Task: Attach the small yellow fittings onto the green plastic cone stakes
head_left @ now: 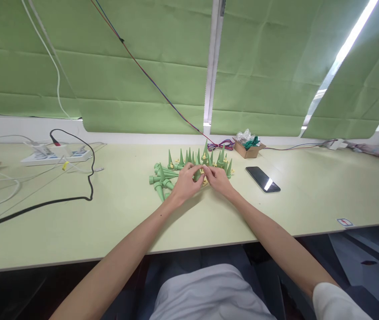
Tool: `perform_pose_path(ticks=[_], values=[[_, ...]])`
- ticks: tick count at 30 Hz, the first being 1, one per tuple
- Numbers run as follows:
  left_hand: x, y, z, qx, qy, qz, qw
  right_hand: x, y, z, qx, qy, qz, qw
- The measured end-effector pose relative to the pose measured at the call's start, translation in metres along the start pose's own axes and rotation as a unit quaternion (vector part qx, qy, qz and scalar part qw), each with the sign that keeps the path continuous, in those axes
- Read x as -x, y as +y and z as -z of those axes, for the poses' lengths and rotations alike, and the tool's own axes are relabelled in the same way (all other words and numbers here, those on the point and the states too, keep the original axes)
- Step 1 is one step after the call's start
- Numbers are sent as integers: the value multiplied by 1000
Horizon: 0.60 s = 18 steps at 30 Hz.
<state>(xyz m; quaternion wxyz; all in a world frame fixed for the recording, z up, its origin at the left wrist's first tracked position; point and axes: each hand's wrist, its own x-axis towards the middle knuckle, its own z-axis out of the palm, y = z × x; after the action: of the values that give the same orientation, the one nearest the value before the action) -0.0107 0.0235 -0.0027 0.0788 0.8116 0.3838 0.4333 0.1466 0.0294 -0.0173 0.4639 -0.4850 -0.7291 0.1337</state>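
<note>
My left hand [188, 182] and my right hand [219, 179] meet fingertip to fingertip over the table. Both are closed in a pinch on a green plastic spike [196, 174], most of it hidden by the fingers. Just beyond them stand several upright green cone-shaped spikes [222, 157], some with small yellow valve pieces [228, 171] at their bases. To the left of my left hand lies a loose heap of green spikes with ridged caps [158, 179], pointing various ways.
A black phone [263, 179] lies to the right on the pale table [122, 222]. Behind it sits a small cardboard box [247, 150] with plastic wrap and green material. At left are a white power strip [56, 155] and a black cable [46, 203].
</note>
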Motion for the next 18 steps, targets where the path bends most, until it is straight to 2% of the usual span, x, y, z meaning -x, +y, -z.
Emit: perform_pose_path(ticks=[9,13,18], values=[[-1,-3,-1,2,14,3,1000,1,-2,-1,-26,10,-18,999],[-1,-3,-1,3,17,8,1000,1,-3,0,-37,-7,0,999],[0,0,0,0,5,6,1000,0,0,1,-4,8,12,1000]])
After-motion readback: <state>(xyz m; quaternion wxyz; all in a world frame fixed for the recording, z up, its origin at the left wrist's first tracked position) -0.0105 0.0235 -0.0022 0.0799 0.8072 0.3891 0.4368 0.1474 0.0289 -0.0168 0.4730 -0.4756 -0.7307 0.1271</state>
